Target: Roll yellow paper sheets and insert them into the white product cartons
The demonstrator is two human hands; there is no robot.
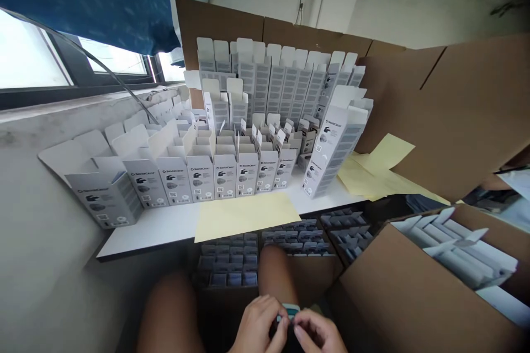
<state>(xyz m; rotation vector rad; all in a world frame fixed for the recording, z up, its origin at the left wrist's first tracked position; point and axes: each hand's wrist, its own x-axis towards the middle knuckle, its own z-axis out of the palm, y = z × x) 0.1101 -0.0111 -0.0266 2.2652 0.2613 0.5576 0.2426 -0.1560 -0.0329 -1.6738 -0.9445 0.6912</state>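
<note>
Low in the view, above my lap, my left hand (260,324) and my right hand (318,332) come together with their fingers bent. Between them is a small flat item with a white edge and a teal middle (291,309). The left fingers close on its left side, while the right fingertips pinch its lower right corner. Its lower part is hidden behind my fingers, and its kind cannot be made out. Beyond the hands, a row of open white-and-grey Silvercrest boxes (226,176) stands along the white table (165,226).
Taller stacks of open boxes (273,85) rise behind the row. Yellow paper (244,215) lies at the table's front edge, with more sheets (372,174) to the right. Cartons of packed boxes (232,265) stand under the table. A large brown carton (397,287) is at right.
</note>
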